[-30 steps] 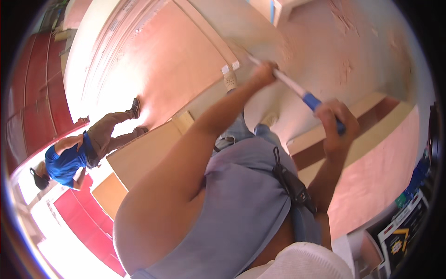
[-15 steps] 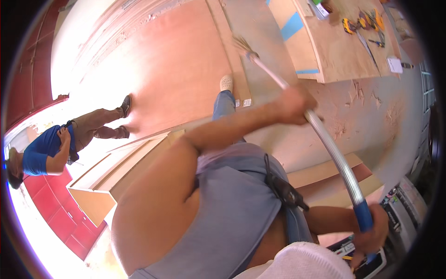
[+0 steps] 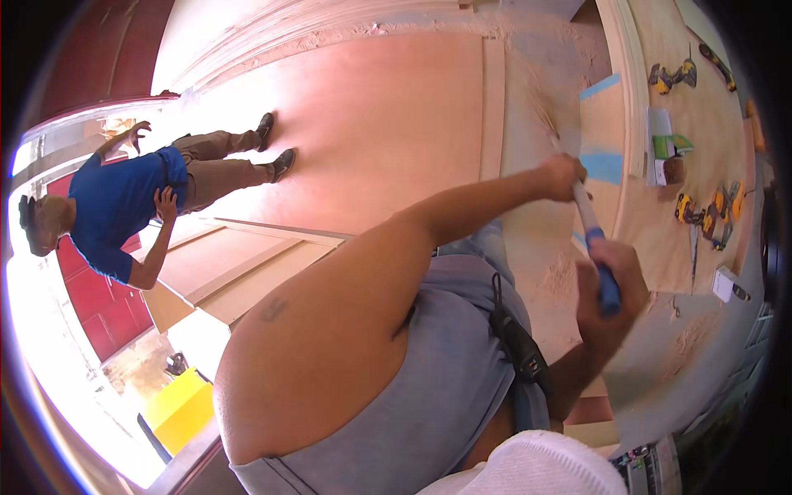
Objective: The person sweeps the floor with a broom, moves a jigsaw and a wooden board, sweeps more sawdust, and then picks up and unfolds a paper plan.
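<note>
A broom with pale straw bristles point(image 3: 540, 114) and a light-coloured pole point(image 3: 584, 206) slants across the gap beside the workbench. My left hand point(image 3: 561, 176) is closed round the pole not far from the bristles, with that arm stretched out. Lower down, my right hand point(image 3: 620, 276) wraps the blue grip point(image 3: 606, 290) at the pole's end, its elbow bent. The bristles are over the dusty floor, slightly blurred; whether they touch it I cannot tell.
On the workbench point(image 3: 718, 107) lie yellow-and-black drills point(image 3: 672, 78), more power tools and a saw. A person in a blue shirt point(image 3: 124, 198) stands at the left near a wooden cabinet-like box point(image 3: 247, 260). Wood shavings point(image 3: 561, 276) litter the floor; a yellow box point(image 3: 175, 408) is at lower left.
My right hand has moved up and inward with the blue grip, and the bristles have shifted right. The view has turned toward the workbench. The person in blue has raised an arm.
</note>
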Motion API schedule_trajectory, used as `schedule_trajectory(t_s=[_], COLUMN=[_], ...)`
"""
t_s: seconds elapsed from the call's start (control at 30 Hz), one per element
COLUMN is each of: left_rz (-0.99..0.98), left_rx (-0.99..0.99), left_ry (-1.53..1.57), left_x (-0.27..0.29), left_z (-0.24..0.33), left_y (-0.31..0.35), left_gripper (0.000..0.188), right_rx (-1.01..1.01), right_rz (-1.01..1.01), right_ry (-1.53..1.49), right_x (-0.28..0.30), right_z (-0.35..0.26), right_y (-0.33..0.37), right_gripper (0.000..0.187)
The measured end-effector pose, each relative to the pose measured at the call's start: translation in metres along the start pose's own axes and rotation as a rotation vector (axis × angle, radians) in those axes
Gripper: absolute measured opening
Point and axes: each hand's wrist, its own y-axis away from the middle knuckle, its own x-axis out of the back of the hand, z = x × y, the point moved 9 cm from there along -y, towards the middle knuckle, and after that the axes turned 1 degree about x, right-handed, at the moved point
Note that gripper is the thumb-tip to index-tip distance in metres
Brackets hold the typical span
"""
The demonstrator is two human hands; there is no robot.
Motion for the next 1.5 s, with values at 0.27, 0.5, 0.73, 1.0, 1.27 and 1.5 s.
schedule_trajectory(t_s=[0.27,0.5,0.73,1.0,1.27,1.5], left_rz=[-0.003,0.254,0.583,0.842,0.98,1.019], left_rx=[-0.4,-0.124,0.236,0.399,0.398,0.401], left_ry=[0.058,0.093,-0.17,-0.125,-0.109,-0.023], left_x=[0.107,0.241,0.375,0.543,0.702,0.806], left_z=[0.147,0.041,-0.099,-0.237,-0.31,-0.395], left_y=[-0.043,-0.044,0.047,0.17,0.23,0.264], left_gripper=[0.03,0.032,0.043,0.045,0.047,0.04], right_rx=[0.756,0.729,0.568,0.603,0.801,0.798], right_rz=[0.246,0.283,-0.192,-0.576,-0.885,-1.092], right_ry=[-0.219,-0.549,-0.694,-0.627,-0.631,-0.895], right_x=[0.141,0.14,-0.042,-0.263,-0.399,-0.526], right_z=[-0.056,0.012,-0.034,-0.189,-0.32,-0.36], right_y=[-0.047,-0.155,-0.281,-0.406,-0.512,-0.59], right_gripper=[0.039,0.034,0.035,0.032,0.039,0.038])
